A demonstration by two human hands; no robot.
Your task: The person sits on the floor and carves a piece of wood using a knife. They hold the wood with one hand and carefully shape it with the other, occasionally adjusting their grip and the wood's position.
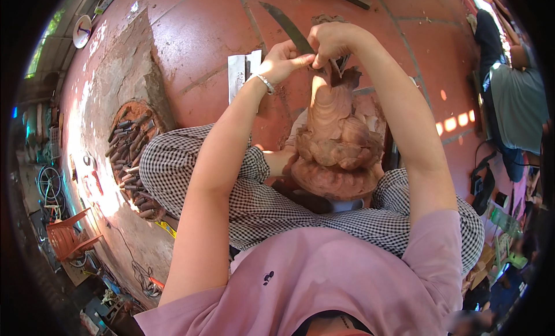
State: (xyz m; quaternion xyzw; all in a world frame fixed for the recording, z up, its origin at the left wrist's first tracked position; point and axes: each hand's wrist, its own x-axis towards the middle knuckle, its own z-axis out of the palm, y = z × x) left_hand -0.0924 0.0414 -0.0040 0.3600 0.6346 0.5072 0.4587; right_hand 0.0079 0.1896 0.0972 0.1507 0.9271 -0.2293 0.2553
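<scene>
A carved reddish-brown wooden sculpture [338, 139] stands between my bent legs, its narrow neck pointing away from me and its bulky carved body nearest. Over the jagged far end of the neck my two hands meet. My left hand [283, 61] pinches the near end of a long, thin, dark blade [284, 25] between thumb and fingers; the blade's tip points far left. Close against it, my right hand [330, 40] is closed with curled fingers at the same end of the blade. The hands partly hide that end, so any handle cannot be made out.
White paper sheets [237, 76] lie on the red tiles left of the sculpture. Several carving tools [130, 154] are heaped beside my left knee, by a large wooden slab [124, 64]. Another person [517, 107] sits at the right. A red chair [66, 235] stands far left.
</scene>
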